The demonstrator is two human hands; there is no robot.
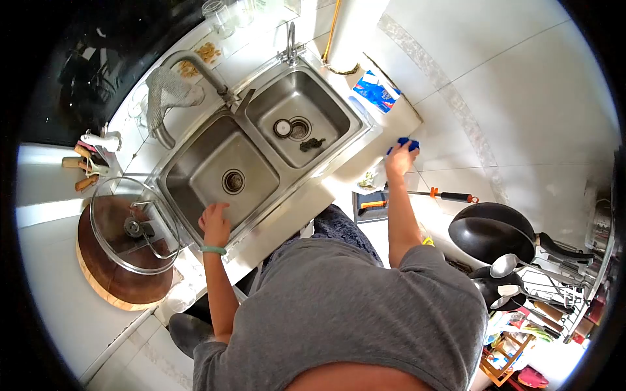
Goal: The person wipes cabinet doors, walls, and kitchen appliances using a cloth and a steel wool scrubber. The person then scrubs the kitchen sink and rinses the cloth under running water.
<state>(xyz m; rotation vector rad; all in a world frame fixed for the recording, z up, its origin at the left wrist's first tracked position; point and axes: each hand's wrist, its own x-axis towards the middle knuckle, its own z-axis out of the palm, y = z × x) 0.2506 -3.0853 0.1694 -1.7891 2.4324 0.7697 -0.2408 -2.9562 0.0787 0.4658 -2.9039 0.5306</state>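
Note:
My left hand (214, 223), with a green band at the wrist, is over the near left edge of the left sink basin (202, 176). Its fingers are apart and nothing shows in them. At the right, my right hand (400, 159) has its fingers around a blue cloth (408, 143) at the counter's right end, by the tiled wall. In the right basin (287, 91) lie a round strainer (282, 128) beside the drain and a dark green clump (312, 144). A grey cloth (171, 94) hangs over the faucet (203, 70).
A glass lid (98, 228) leans over a round wooden board (124, 280) at the left. Blue packaging (376, 91) lies near the back right corner. Black pans (492, 231) and a utensil rack (554, 287) stand at the right. Jars (220, 18) are at the back.

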